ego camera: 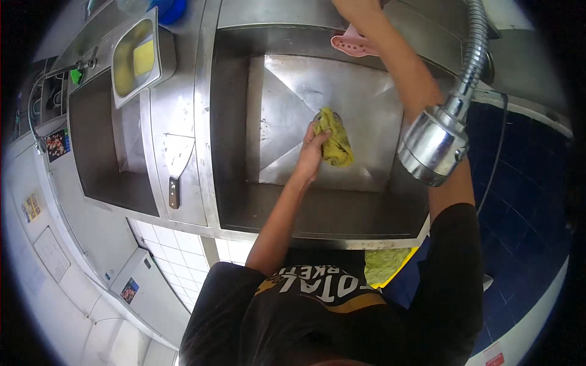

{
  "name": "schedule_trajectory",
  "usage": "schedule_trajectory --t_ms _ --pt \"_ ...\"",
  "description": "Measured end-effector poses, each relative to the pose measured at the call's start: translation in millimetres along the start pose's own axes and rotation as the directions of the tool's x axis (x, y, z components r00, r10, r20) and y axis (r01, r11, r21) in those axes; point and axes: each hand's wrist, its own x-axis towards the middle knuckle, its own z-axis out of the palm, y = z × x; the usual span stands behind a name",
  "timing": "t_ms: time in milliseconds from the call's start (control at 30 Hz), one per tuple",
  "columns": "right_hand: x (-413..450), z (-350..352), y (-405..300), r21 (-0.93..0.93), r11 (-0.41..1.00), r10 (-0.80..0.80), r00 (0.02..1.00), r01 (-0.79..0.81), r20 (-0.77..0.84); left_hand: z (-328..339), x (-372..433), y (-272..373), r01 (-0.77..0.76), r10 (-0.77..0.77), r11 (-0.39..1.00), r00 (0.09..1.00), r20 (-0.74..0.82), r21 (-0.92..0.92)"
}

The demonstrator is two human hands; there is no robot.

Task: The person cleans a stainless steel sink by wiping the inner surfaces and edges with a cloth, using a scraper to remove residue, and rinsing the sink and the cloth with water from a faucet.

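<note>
A crumpled yellow cloth is in my left hand, over the middle of a deep stainless steel sink. Part of a round drain shows behind the cloth. My right arm reaches past the sink's far rim, and my right hand is cut off by the top of the view, so its fingers are hidden. Just under that wrist, a pink perforated plastic holder sits at the far rim, partly covered by my forearm.
A chrome spray head on a flexible hose hangs in front of my right arm. Left of the sink lies a wooden-handled metal scraper. Beyond it stands a steel pan containing a yellow sponge, beside a second sink basin.
</note>
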Motion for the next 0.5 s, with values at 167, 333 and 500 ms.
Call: schedule_trajectory --t_ms 167,333,500 --pt "19.2 18.7 8.7 0.046 0.995 0.092 0.992 -0.089 -0.087 20.9 -1.2 0.5 0.069 -0.061 0.993 0.994 0.088 -0.094" --pt "-27.0 19.8 -12.5 0.176 0.981 -0.027 0.951 0.085 -0.309 19.8 -1.3 19.7 0.013 -0.005 0.987 0.999 0.046 -0.163" --pt "-181.8 -37.0 -41.1 0.627 0.649 0.457 0.88 -0.43 0.13 37.8 28.1 28.3 -0.123 0.187 0.935 0.968 0.168 -0.332"
